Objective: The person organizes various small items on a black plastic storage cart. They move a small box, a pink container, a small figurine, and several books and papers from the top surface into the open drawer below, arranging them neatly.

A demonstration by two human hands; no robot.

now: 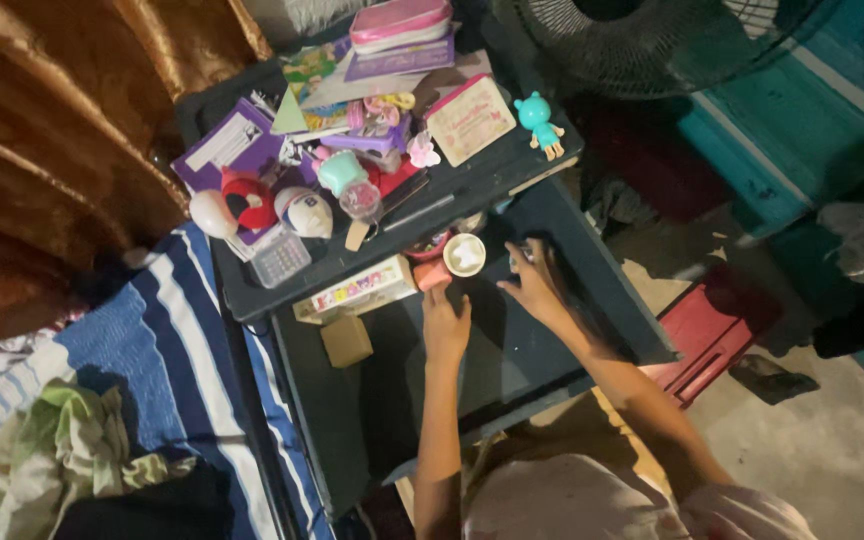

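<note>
My left hand [445, 318] reaches into the lower shelf of a dark desk [512, 360], fingers around a small pink block [433, 274] next to a round white cup [464, 254]. My right hand [532, 282] stretches into the same shelf just right of the cup, fingers spread, touching something small and dark that I cannot make out. A flat printed box [362, 288] and a small tan box [346, 340] lie to the left of my left hand.
The desk top [452, 185] is crowded with toys, a teal figure [540, 122], a small calculator [280, 258], books and a pink case [400, 22]. A striped blue cloth [167, 350] lies left, a fan [642, 40] top right, a red box [707, 335] on the floor.
</note>
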